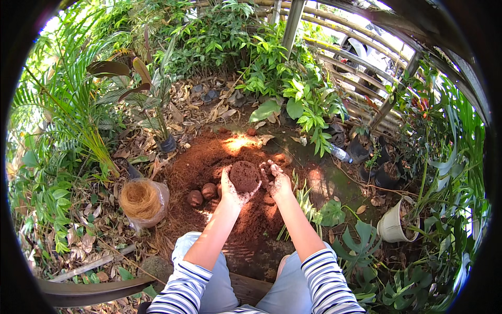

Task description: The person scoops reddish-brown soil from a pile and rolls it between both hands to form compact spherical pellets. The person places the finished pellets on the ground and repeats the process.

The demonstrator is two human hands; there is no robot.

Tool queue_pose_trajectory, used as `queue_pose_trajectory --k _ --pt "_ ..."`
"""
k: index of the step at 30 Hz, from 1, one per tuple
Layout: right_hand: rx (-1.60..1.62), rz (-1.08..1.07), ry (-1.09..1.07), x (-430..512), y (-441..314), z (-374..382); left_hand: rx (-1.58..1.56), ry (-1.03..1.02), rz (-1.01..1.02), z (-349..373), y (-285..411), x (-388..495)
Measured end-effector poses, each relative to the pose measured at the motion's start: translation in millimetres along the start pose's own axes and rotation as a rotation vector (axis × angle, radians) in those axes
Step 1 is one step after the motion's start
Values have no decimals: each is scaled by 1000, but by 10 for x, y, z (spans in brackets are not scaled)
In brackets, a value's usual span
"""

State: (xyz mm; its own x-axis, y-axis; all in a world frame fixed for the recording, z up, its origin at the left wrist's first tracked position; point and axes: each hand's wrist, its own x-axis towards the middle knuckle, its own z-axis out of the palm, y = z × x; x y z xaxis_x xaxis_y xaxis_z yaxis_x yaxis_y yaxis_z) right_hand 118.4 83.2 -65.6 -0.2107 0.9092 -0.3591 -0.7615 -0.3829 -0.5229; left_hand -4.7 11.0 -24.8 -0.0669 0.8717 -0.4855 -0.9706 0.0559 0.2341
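A round ball of dark, moist soil (244,177) rests in my left hand (234,192), whose fingers and palm cup it from the left and below. Just to the right, my right hand (279,181) is raised with its fingers spread and curled, dirt stuck to the skin. Some loose soil appears to cling to its fingers. Beneath both hands spreads a heap of reddish-brown soil or coir (257,219). Several finished-looking soil balls (209,191) lie together left of my left hand, one partly hidden behind it.
Left of the heap stands a clear plastic bag of tan coconut fibre (140,199). A potted plant in a black bag (168,144) is beyond it. To the right are a plastic bottle (340,153), a tipped white pot (396,223) and a bamboo fence (353,59).
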Motion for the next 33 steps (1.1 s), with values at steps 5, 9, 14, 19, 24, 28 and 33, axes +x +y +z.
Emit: queue_pose_trajectory --k 5,9,14,19,24,28,33 --pt "-186 -46 127 2 -6 -43 -24 -35 -10 -28 0 14" --pt "-157 -33 154 41 -6 -35 -21 -41 -13 -30 -2 10" --pt "-397 28 84 -75 -73 82 -2 -9 0 -16 -3 6" --pt "-562 30 -44 -319 -119 277 9 -28 14 -9 -15 -11" --pt "-741 -355 -275 -497 26 425 10 -95 41 -4 -27 25" --pt "-1145 -870 -475 -542 51 432 32 -122 37 -49 -63 90" --pt "-986 -616 -385 -451 54 346 89 -128 -14 -83 -95 140"
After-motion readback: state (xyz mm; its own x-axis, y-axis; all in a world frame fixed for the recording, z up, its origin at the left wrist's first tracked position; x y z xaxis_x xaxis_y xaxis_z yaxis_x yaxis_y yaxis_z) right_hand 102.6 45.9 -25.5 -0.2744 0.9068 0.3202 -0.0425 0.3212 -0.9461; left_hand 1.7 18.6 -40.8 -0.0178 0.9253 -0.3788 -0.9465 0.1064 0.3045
